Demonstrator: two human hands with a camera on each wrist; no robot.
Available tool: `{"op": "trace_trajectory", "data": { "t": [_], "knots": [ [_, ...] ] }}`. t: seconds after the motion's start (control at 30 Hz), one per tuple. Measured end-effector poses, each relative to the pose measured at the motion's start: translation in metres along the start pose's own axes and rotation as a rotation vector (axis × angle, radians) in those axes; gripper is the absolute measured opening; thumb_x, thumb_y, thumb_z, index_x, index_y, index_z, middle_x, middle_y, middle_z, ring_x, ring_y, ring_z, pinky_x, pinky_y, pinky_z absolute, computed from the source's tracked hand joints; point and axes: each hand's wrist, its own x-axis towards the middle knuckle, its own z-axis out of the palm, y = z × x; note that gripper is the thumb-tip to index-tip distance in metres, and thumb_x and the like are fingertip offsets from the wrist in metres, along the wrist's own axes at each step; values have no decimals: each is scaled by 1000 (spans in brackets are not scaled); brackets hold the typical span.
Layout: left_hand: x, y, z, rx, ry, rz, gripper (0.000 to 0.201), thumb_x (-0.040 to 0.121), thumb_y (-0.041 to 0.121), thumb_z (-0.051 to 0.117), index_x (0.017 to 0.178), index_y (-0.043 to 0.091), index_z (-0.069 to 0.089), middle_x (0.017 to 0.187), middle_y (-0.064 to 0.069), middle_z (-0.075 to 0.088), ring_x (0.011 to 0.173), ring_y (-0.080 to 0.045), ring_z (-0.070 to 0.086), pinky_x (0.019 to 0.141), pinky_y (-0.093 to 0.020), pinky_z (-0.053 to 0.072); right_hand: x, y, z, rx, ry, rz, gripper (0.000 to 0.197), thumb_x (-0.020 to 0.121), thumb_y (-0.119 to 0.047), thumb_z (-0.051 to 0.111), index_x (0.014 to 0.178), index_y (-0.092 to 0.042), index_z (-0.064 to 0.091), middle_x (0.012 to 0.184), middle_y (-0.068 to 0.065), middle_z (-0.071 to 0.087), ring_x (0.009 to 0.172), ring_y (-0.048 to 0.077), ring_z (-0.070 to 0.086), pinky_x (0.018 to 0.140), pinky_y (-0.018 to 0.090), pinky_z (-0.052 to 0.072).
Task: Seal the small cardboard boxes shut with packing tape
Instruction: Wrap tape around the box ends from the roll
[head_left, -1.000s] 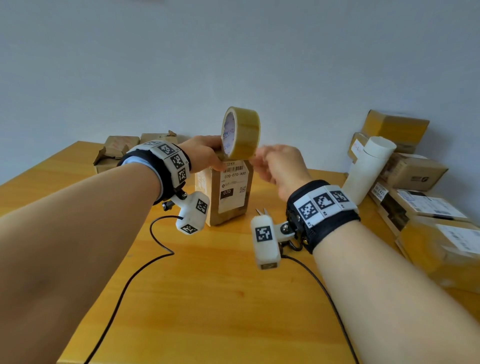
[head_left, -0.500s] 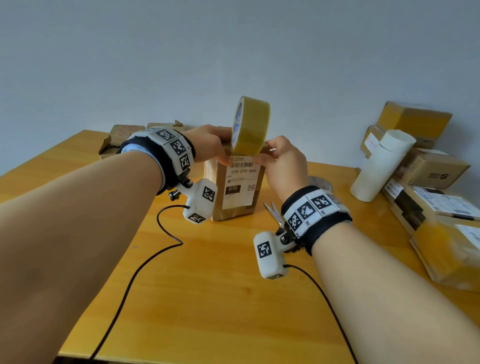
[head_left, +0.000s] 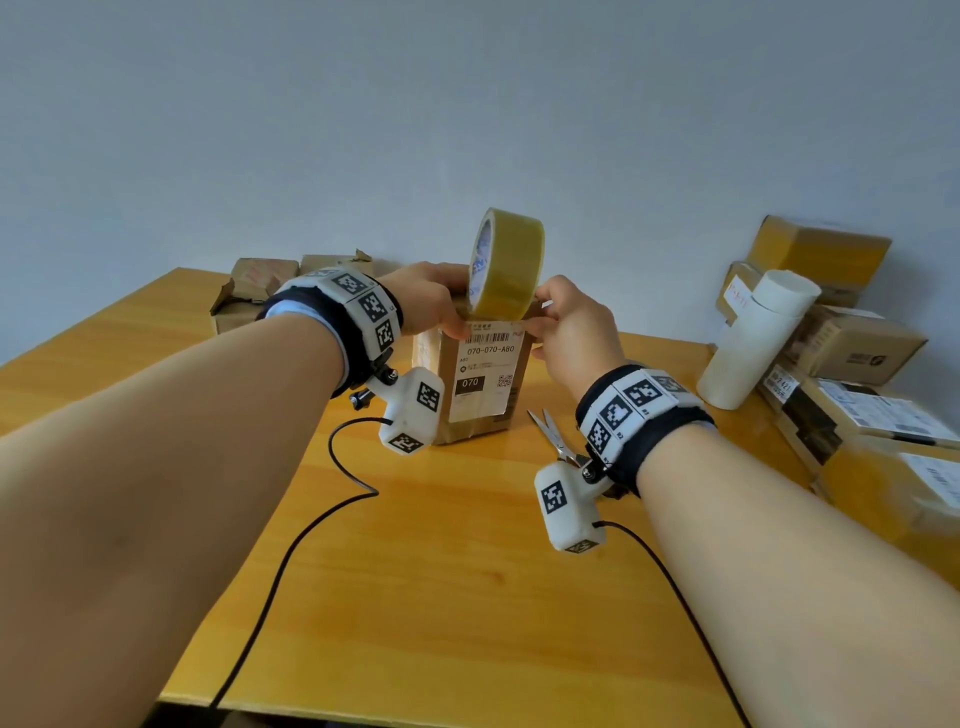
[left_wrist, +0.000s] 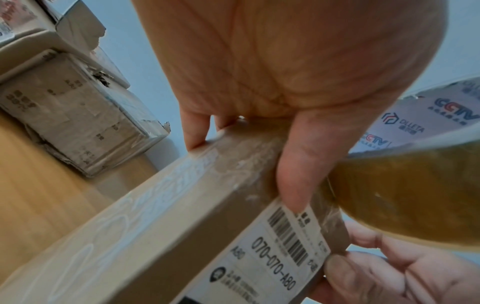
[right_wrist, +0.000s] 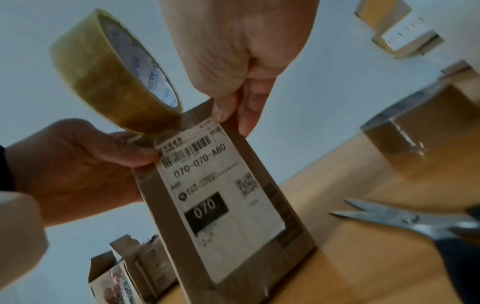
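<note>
Cardboard box (head_left: 475, 382) is stood on end on the table (head_left: 441, 571), its top pinched at either side by left hand (head_left: 434, 299) and right hand (head_left: 574, 325). Tape roll (head_left: 506, 265) is perched upright on that top edge between both thumbs, equally near each.

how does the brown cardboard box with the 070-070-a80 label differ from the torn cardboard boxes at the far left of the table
The labelled brown cardboard box stands upright on end at the table's middle; the torn cardboard boxes lie low by the wall. Both the left hand and right hand grip the labelled box, with the yellowish tape roll at its top; the torn boxes are untouched. Its edges look intact; theirs are ragged. Both are brown cardboard on the wooden table.
</note>
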Motion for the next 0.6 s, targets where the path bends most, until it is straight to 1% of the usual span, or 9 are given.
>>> {"op": "trace_trajectory", "data": {
  "t": [0.07, 0.13, 0.2, 0.23, 0.33, 0.4, 0.47, 0.5, 0.6],
  "knots": [
    [-2, 1, 1, -15, -7, -3, 60, 87, -3, 66, 135, 33, 57, 106, 15, 64, 108, -11, 53, 100, -33, 35, -1, -5, -5, -39, 0, 23, 32, 101, -3, 45, 125, -19, 60, 114, 6, 71, 103, 22, 68, 93, 42, 59],
    [-3, 0, 3, -26, -19, -2, 61, 86, -4, 65, 134, 33, 57, 104, 17, 65, 110, -12, 54, 101, -35, 36, -5, -14, -14, 19, 108, 33, 39, 100, 0, 41, 127, -18, 62, 122, 2, 69, 109, 18, 66, 98, 36, 55],
    [-4, 0, 3, -22, -18, 0, 61, 87, -3, 65, 136, 32, 56, 109, 14, 65, 109, -12, 54, 99, -34, 36, -9, -29, -22, 195, 273, 7, 24, 102, -10, 47, 115, -17, 66, 110, -3, 70, 100, 14, 66, 91, 33, 55],
    [-4, 0, 3, -17, -18, 4, 61, 87, -2, 65, 137, 32, 55, 110, 14, 65, 109, -12, 54, 97, -33, 35, -12, -39, -26, 287, 307, -8, 19, 104, -23, 49, 107, -15, 66, 102, -4, 69, 94, 13, 66, 84, 32, 54],
    [-3, -2, 3, -7, -5, -2, 59, 87, 2, 66, 135, 36, 56, 109, 15, 65, 111, -12, 54, 102, -34, 33, -15, -64, -29, 414, 159, -7, 54, 98, -65, 46, 111, -15, 61, 101, -1, 66, 94, 14, 64, 82, 34, 54],
    [-1, -4, 5, 35, 21, -1, 57, 87, 9, 68, 133, 40, 56, 123, 12, 63, 129, -19, 48, 113, -41, 29, -14, -72, -29, 457, 1, 51, 65, 89, -77, 50, 116, -18, 62, 107, -2, 71, 98, 16, 68, 88, 38, 55],
    [-2, -5, 7, 124, 69, -6, 59, 89, 17, 67, 139, 43, 50, 146, 11, 46, 151, -25, 15, 121, -50, 11, -15, -76, -32, 518, -116, 108, 59, 93, -71, 52, 105, -17, 70, 96, 1, 79, 94, 22, 74, 90, 40, 56],
    [-2, -5, 7, 128, 94, -8, 61, 90, 18, 67, 141, 44, 47, 154, 10, 35, 153, -21, 0, 121, -50, 4, -16, -79, -34, 555, -142, 119, 53, 97, -65, 52, 98, -15, 72, 90, 4, 80, 91, 24, 76, 89, 40, 56],
    [-2, -7, 5, 89, 121, 5, 61, 90, 20, 68, 141, 46, 47, 162, 9, 24, 153, -18, -7, 120, -48, 1, -21, -84, -39, 651, -122, 164, 41, 101, -51, 56, 98, -13, 71, 81, 7, 79, 78, 21, 76, 79, 35, 57]
  ]
}}
